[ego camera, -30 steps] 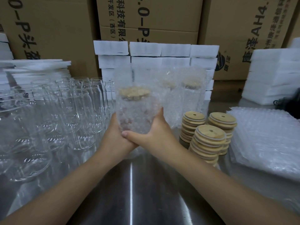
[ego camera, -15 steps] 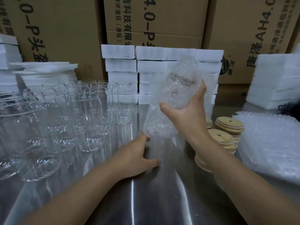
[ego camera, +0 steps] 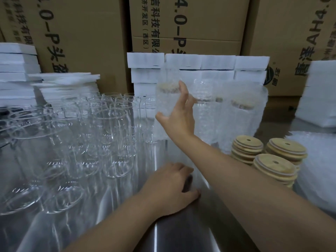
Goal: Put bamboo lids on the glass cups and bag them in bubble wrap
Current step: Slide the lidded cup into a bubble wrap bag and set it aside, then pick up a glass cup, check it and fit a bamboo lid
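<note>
Beyond the lid stacks (ego camera: 274,166) my right hand (ego camera: 179,120), fingers slack, parked a bagged cup (ego camera: 166,100); left hand (ego camera: 169,188) lay open. Next needed: a bare glass (ego camera: 111,135).

Right hand (ego camera: 179,115) outstretched, fingers splayed; left hand (ego camera: 169,188) rests palm-down.
</note>
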Demonstrator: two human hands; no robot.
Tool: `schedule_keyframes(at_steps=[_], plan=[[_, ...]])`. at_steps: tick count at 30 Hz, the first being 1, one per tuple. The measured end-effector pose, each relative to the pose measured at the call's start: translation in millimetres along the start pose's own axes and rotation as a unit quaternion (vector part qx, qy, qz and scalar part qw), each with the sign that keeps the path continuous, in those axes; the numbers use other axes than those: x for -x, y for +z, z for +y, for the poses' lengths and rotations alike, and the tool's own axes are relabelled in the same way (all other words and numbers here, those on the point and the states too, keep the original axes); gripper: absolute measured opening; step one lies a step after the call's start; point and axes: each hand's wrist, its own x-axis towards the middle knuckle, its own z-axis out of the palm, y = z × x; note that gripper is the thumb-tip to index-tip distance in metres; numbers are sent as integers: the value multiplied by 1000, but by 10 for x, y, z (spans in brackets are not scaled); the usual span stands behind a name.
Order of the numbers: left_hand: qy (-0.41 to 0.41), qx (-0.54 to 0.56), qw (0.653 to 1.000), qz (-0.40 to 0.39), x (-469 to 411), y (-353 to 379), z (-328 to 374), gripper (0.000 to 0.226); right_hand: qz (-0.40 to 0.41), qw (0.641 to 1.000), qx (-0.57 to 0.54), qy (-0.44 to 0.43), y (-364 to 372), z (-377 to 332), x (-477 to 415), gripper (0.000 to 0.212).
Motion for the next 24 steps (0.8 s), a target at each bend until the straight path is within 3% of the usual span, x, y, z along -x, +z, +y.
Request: schedule_keyframes(at_steps=[6, 14, 17, 21, 24], plan=[[16, -19, 1000, -14, -3, -9, 7, 57, 24, 996, 79, 27, 156, -8, -120, 87], [7, -26, 999, -27, -4, -39, 34, 53, 85, 993, 83, 19, -6, 43, 78, 96], [3, -23, 999, -32, 1, -52, 54, 48, 117, 987, 108, -25, -83, 61, 211, 92], [3, 2, 1000, -23, 11, -65, 75, 46, 92, 980, 124, -129, -84, 59, 361, 89], [2, 12, 1000, -29, 16, -69, 79, 51, 84, 989, 61, -110, 17, 56, 328, 89]])
